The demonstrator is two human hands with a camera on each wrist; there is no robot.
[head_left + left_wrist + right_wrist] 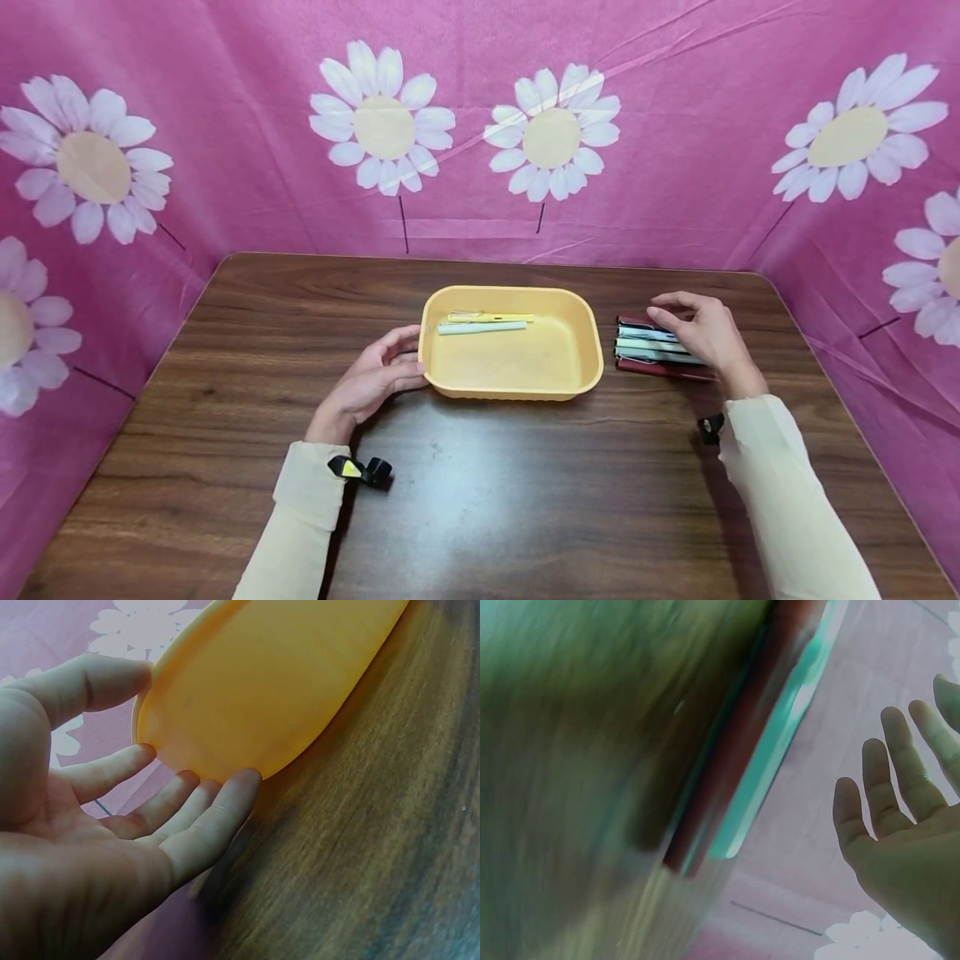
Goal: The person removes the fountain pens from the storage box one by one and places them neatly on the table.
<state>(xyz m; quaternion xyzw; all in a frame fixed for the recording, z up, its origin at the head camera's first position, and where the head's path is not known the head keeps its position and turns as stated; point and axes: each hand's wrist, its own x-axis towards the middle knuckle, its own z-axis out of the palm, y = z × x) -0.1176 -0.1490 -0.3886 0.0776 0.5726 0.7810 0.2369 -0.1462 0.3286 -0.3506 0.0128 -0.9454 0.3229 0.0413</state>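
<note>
My left hand [367, 379] rests at the left end of a yellow plastic box [495, 365]. Its fingertips touch the outer wall, and the thumb lies against the rim in the left wrist view. Inside the box, a yellow pen [517, 317] and a pale mint pen [482, 328] lie side by side. To the right of the box, several pens lie in a row, among them a dark red pen [637, 366] and a light green pen [637, 343]. Above this row hovers my right hand [708, 329], fingers loosely extended and holding nothing; it partly hides the pens.
The brown wooden table [480, 500] extends in front of the box and to both sides. A pink cloth [465, 225] with white flowers hangs along the back and sides. Each wrist wears a black camera strap, such as the left strap [360, 470].
</note>
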